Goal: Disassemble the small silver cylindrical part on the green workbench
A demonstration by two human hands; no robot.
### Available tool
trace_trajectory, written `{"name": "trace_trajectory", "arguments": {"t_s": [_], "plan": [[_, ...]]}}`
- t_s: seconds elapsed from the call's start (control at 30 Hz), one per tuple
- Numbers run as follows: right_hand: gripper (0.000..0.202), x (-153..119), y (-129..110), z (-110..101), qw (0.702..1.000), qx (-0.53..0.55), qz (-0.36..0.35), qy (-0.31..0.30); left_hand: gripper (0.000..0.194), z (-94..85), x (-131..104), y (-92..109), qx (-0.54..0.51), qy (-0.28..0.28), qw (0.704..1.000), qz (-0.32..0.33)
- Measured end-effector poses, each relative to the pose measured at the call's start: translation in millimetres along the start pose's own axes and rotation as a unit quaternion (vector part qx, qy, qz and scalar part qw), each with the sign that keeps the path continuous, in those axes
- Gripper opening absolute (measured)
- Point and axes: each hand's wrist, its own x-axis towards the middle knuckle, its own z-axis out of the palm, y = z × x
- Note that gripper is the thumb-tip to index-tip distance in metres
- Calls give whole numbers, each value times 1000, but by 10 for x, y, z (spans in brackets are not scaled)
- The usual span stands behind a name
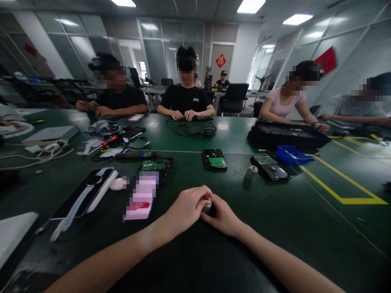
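My left hand (190,204) and my right hand (225,216) meet just above the green table (293,240), both closed around a small silver metal cylinder (207,206). The left fingers curl over its top, while the right fingers and thumb hold its side. Part of the cylinder is hidden by the fingers. A similar silver cylinder (251,173) stands upright farther off to the right. Beyond my hands lies a hard drive (215,159) with a green circuit board, and another hard drive (271,167) lies beside the standing cylinder.
To the left are a pink-screened phone (141,197), a watch (84,193), a third hard drive (166,166) and a screwdriver (136,155). A blue bin (293,156) and a black casing (287,136) stand at right. Across the table, a person (187,97) handles black cables (195,128); others sit alongside.
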Motion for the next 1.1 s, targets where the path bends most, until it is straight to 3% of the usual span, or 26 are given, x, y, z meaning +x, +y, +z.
{"name": "trace_trajectory", "arguments": {"t_s": [0.23, 0.5, 0.73, 0.87, 0.97, 1.03, 1.1], "plan": [[38, 4, 4, -7, 1000, 2, -5, 4, 18, 7, 4, -8, 21, -12, 1000, -11], [30, 28, -31, -30, 1000, 2, -12, -4, 18, 27, 20, -49, 50, 35, 997, -36], [34, 15, 5, -11, 1000, -7, 5, -6, 23, -9, 42, -44, 22, 8, 999, -24], [41, 15, -52, -35, 1000, 19, 23, -3, 38, -85, 47, -71, -6, -18, 998, -59], [46, 14, -103, -90, 995, 91, 21, 33, 66, -132, 37, -115, -29, -57, 995, -82], [42, 9, -116, -127, 990, 129, 11, 54, 86, -99, 28, -159, -34, -77, 992, -90], [38, 4, -115, -151, 988, 145, 1, 50, 86, 1, 21, -210, -42, -74, 992, -94]]}}
